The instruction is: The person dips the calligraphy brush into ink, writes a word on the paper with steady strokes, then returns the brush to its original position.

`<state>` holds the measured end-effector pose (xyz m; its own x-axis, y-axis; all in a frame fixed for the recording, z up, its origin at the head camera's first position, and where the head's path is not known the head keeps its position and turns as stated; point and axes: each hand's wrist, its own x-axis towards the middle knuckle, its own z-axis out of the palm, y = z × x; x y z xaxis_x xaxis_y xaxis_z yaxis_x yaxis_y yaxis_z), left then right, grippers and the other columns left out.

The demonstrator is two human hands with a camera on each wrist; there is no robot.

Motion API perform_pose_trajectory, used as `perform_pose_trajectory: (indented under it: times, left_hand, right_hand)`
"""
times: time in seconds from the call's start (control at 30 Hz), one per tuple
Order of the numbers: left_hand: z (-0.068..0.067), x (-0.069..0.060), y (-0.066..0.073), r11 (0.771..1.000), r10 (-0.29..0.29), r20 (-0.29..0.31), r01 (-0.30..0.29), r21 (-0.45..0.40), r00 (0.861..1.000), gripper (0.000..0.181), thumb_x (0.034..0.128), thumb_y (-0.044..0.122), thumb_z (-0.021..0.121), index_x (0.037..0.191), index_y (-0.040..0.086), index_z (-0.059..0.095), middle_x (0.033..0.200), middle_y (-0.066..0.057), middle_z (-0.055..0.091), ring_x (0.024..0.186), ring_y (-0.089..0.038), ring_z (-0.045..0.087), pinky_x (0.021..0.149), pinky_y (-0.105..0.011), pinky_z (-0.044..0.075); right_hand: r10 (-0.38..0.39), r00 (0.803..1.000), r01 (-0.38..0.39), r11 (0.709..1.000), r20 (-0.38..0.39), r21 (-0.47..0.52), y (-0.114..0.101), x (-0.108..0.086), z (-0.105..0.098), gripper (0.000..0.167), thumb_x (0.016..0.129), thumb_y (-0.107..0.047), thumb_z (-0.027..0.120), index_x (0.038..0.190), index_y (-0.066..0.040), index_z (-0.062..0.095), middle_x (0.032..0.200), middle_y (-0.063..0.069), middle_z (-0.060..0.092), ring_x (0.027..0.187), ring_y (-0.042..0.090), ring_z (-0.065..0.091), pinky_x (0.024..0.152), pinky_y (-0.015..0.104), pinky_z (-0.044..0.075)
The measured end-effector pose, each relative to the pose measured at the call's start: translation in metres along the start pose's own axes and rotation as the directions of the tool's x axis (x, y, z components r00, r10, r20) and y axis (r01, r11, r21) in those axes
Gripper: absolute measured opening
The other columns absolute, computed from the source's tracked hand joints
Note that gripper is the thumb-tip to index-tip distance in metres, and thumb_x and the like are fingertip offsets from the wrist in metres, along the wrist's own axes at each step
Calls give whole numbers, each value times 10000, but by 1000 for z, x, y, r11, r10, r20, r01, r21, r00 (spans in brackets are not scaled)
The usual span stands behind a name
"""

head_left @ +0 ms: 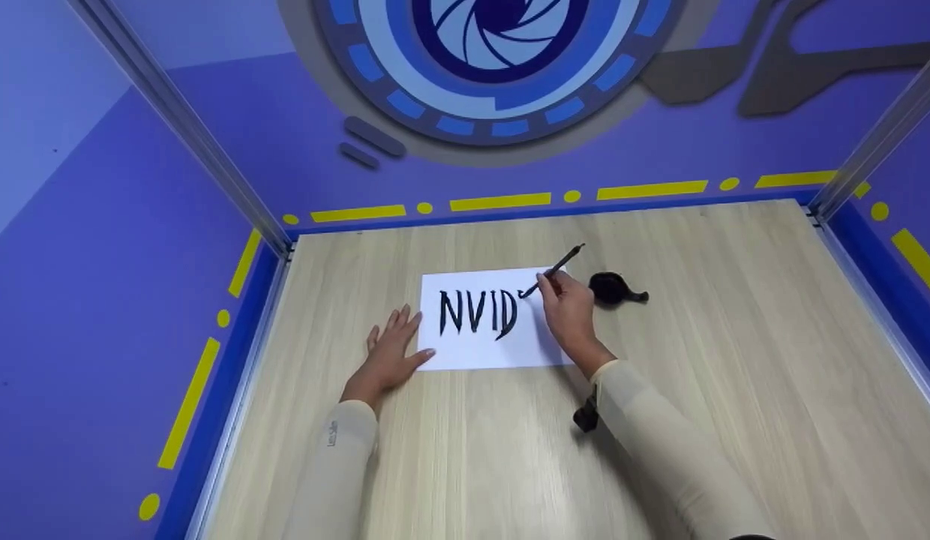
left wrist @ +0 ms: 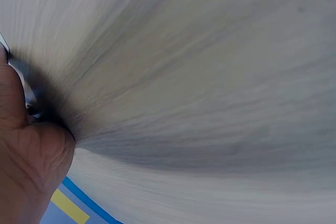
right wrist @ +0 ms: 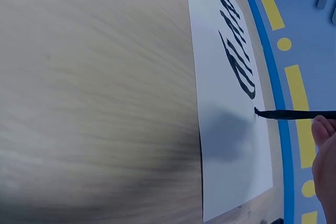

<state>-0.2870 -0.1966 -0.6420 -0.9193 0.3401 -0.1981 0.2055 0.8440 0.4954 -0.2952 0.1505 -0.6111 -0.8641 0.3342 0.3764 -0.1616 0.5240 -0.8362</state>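
Observation:
White paper (head_left: 465, 352) lies on the table with black brushed letters reading NVID (head_left: 478, 313) and a small mark right of the D. My right hand (head_left: 570, 311) pinches a dark brush (head_left: 562, 261), its tip at that mark near the paper's upper part. In the right wrist view the brush (right wrist: 294, 114) meets the paper (right wrist: 226, 145) just past the D, held by the right hand (right wrist: 326, 166). The left hand (head_left: 392, 352) rests with spread fingers at the paper's left edge, thumb on its corner. Only part of the left hand (left wrist: 31, 150) shows in the left wrist view.
A black dish with a short handle (head_left: 609, 289) stands right of the paper, partly behind the right hand. A small black object (head_left: 586, 415) is beside the right forearm. Blue and purple panels (head_left: 450, 176) with metal posts border the wooden table (head_left: 495, 450).

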Motion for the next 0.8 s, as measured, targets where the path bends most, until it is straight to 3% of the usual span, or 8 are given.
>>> perform_pose_trajectory:
  times: [0.2, 0.53, 0.8]
  left_hand:
    - [1, 0, 0, 1000, -6, 4, 6, 6, 1000, 812, 1063, 528, 595, 1722, 230, 227, 1836, -55, 54, 1715, -321, -5, 1352, -635, -61]
    - [1, 3, -3, 1000, -10, 16, 10, 2, 1000, 823, 1058, 552, 587, 1725, 254, 210, 1837, -41, 41, 1717, -311, -10, 1352, -627, -67]
    - [2, 2, -2, 1000, -9, 7, 9, -1, 1000, 818, 1059, 546, 590, 1724, 249, 218, 1836, -45, 46, 1716, -314, -7, 1353, -629, -70]
  right_hand:
    - [-16, 1000, 17, 1000, -6, 21, 5, 1, 1, 181, 1013, -157, 742, 937, -1, 795, 843, 140, 805, 730, 193, 676, 688, 295, 532]
    - [-124, 992, 124, 992, 16, -27, 1, -3, 1, 175, 1006, -151, 752, 906, -10, 779, 836, 134, 797, 739, 236, 702, 706, 399, 575]
    - [-124, 991, 126, 991, 40, -46, -2, -6, 0, 176, 1004, -162, 756, 923, -8, 785, 851, 138, 807, 759, 264, 736, 724, 454, 605]
